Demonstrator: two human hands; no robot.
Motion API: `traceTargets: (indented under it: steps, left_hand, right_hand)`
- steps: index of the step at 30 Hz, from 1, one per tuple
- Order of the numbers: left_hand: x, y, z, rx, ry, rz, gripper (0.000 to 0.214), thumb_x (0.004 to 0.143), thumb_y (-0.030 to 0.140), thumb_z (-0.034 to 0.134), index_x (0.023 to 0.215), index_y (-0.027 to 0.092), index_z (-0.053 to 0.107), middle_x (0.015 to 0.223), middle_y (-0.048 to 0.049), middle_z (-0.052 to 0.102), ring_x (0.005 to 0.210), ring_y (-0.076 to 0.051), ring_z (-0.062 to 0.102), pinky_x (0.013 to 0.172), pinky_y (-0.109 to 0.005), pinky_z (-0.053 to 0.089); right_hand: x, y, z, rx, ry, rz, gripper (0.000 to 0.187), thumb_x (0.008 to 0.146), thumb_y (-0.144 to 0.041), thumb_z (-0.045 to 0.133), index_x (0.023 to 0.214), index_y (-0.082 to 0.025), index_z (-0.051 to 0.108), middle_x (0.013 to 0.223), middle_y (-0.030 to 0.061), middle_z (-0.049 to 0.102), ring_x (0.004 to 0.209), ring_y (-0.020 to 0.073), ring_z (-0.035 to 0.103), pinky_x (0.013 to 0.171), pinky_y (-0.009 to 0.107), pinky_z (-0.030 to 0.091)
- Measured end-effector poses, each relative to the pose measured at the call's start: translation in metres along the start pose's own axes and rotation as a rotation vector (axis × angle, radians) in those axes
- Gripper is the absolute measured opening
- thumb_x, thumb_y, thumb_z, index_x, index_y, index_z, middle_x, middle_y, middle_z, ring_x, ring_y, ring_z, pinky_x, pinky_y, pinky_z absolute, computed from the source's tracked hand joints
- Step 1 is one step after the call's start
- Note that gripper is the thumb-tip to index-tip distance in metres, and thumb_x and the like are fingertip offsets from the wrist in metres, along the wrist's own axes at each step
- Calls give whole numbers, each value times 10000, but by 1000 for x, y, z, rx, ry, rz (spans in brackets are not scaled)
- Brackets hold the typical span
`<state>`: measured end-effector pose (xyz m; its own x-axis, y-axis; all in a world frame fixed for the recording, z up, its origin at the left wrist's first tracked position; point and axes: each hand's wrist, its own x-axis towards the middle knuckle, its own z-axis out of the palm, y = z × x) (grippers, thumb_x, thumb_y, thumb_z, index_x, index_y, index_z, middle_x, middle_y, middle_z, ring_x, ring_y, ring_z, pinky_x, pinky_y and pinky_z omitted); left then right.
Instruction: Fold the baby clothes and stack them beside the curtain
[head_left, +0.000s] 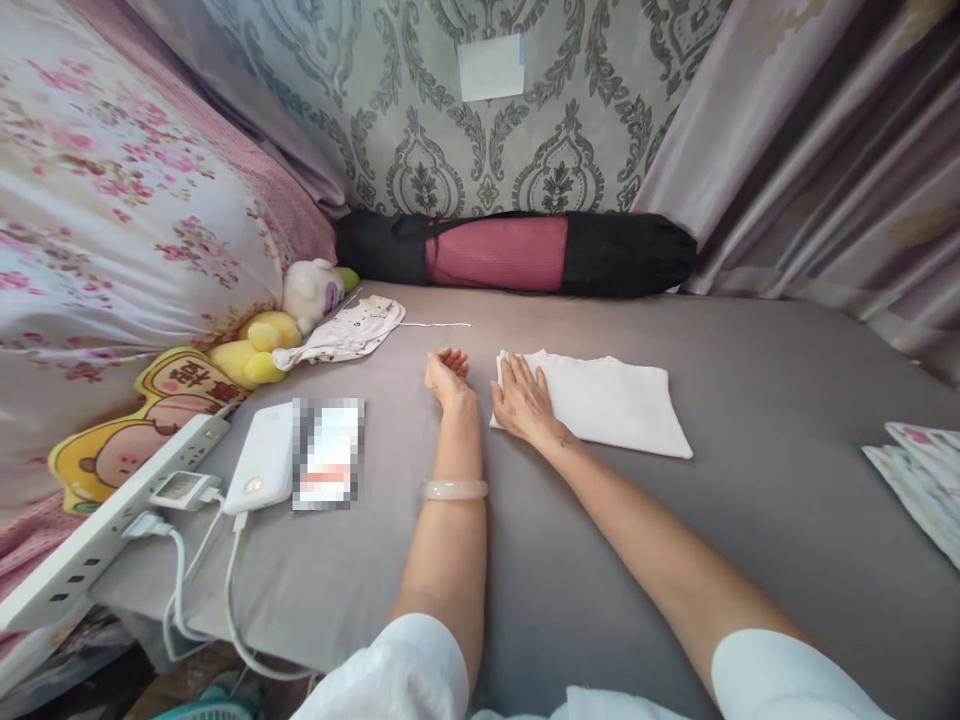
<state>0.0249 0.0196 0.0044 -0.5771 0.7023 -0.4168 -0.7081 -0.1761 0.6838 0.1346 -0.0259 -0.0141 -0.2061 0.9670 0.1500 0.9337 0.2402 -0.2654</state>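
Observation:
A folded white cloth (pixel 615 400) lies flat on the grey bed sheet (pixel 570 560), in the middle of the head view. My right hand (pixel 521 395) rests palm down on the cloth's left end, fingers stretched out. Just left of the cloth and apart from it is my left hand (pixel 448 378), turned on its side with loosely curled fingers and nothing in it. A pale bangle (pixel 456 490) circles my left forearm.
On the left are a power strip (pixel 112 520) with cables, a white power bank (pixel 261 458), a blurred-out rectangle (pixel 328 455), plush toys (pixel 262 345) and a patterned cloth pouch (pixel 349 333). A black and pink bag (pixel 495 252) lies along the wall. Folded fabric (pixel 919 480) sits far right.

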Motion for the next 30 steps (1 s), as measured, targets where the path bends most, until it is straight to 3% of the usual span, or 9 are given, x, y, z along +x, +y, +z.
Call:
traceTargets:
  steps: [4, 10, 13, 21, 25, 28, 30]
  left_hand:
    - [2, 0, -1, 7, -5, -1, 304, 965, 284, 371, 755, 171, 557, 719, -2, 612, 565, -71, 587, 624, -208, 410]
    - [0, -1, 0, -12, -9, 2, 307, 966, 280, 377, 746, 165, 558, 710, -5, 608, 554, -71, 581, 604, -210, 404]
    - [0, -1, 1, -12, -12, 4, 306, 965, 276, 375, 743, 166, 555, 698, 0, 600, 553, -74, 579, 603, -213, 402]
    - [-2, -6, 3, 53, -61, 19, 301, 961, 280, 378, 746, 167, 556, 681, 5, 600, 556, -75, 582, 598, -211, 394]
    - [-12, -14, 7, 165, -210, 76, 317, 966, 322, 403, 758, 159, 578, 711, -26, 632, 593, -101, 607, 608, -225, 413]
    - [-24, -24, 10, 302, -429, 129, 264, 955, 321, 461, 815, 159, 615, 783, -66, 674, 688, -144, 646, 664, -256, 452]
    - [-32, -34, 12, 401, -568, 144, 127, 917, 219, 523, 873, 171, 632, 830, -73, 691, 768, -168, 659, 732, -282, 472]
  right_hand:
    - [-2, -6, 3, -7, -21, -7, 609, 995, -349, 246, 1503, -20, 316, 1572, 164, 314, 1468, 267, 228, 1195, 485, 67]
    - [7, -4, 1, -6, -36, 1, 602, 993, -350, 248, 1493, -26, 340, 1573, 164, 313, 1464, 276, 232, 1185, 515, 91]
    - [14, -5, 4, -3, 4, 6, 593, 998, -352, 236, 1483, -35, 365, 1578, 155, 304, 1472, 261, 213, 1190, 495, 77]
    - [19, -3, 11, 42, -45, 16, 597, 1000, -359, 241, 1503, -50, 329, 1588, 147, 281, 1476, 246, 211, 1196, 468, 67]
    - [19, 8, -3, 110, -66, 10, 573, 1011, -343, 197, 1500, -80, 340, 1584, 124, 308, 1470, 222, 236, 1192, 423, 133]
    - [15, 27, -13, 60, 30, 49, 563, 1005, -313, 207, 1486, -60, 353, 1577, 139, 318, 1474, 239, 220, 1192, 446, 123]
    - [10, 41, -16, 3, 49, 88, 562, 998, -300, 224, 1480, -46, 358, 1578, 149, 312, 1476, 257, 208, 1193, 476, 103]
